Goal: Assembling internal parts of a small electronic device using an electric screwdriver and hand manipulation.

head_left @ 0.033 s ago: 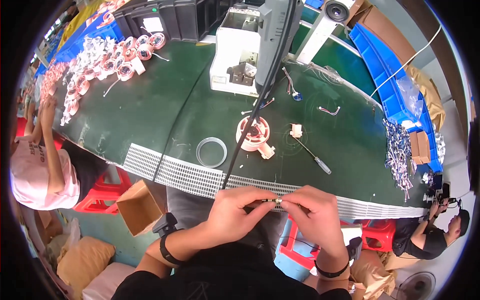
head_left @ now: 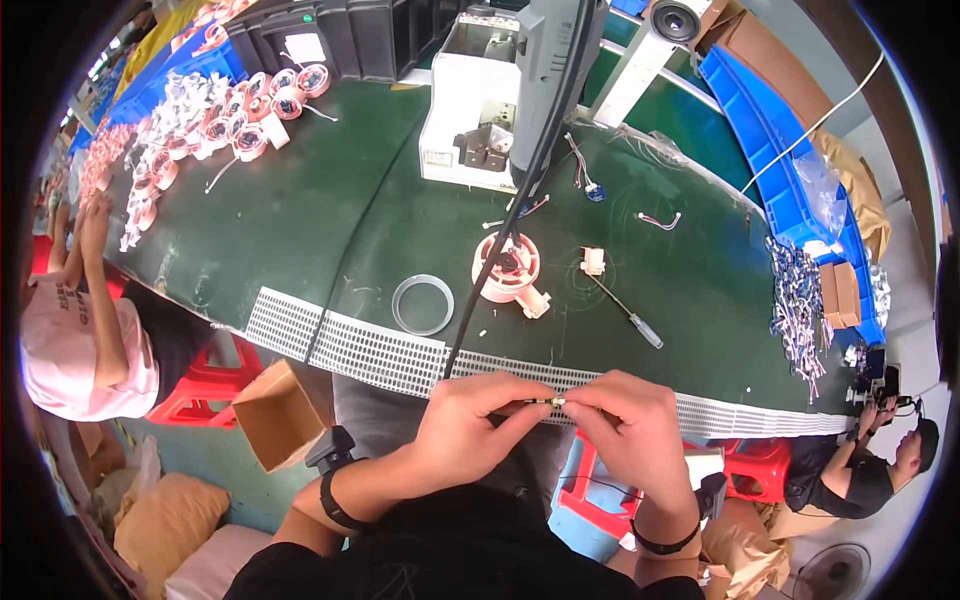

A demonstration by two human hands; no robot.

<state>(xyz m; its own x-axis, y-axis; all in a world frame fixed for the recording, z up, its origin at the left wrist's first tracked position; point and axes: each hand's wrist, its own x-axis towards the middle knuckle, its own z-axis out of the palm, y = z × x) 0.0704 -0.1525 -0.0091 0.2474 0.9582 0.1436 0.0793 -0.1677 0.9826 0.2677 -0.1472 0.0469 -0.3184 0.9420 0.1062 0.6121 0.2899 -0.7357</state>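
Observation:
My left hand (head_left: 468, 428) and my right hand (head_left: 632, 428) meet over the near edge of the bench, fingertips pinched. Between them is a tiny pale piece like a wire connector (head_left: 557, 401); a thin dark strip runs from it into the left fingers. Its exact kind is too small to tell. Beyond the hands, a pink round fan housing (head_left: 492, 288) lies on the green bench top (head_left: 330, 200), partly behind a black cable. A clear-handled screwdriver (head_left: 645, 330) rests to its right, its tip by a small pink part (head_left: 592, 261). Left of the housing lies a clear ring (head_left: 400, 312).
A white and grey machine (head_left: 465, 140) stands at the back centre. Pink fan parts (head_left: 250, 142) pile up at the far left. Wire bundles (head_left: 795, 320) lie right, beside blue trays (head_left: 775, 160). A black cable (head_left: 470, 315) crosses the view. Co-workers sit at both sides.

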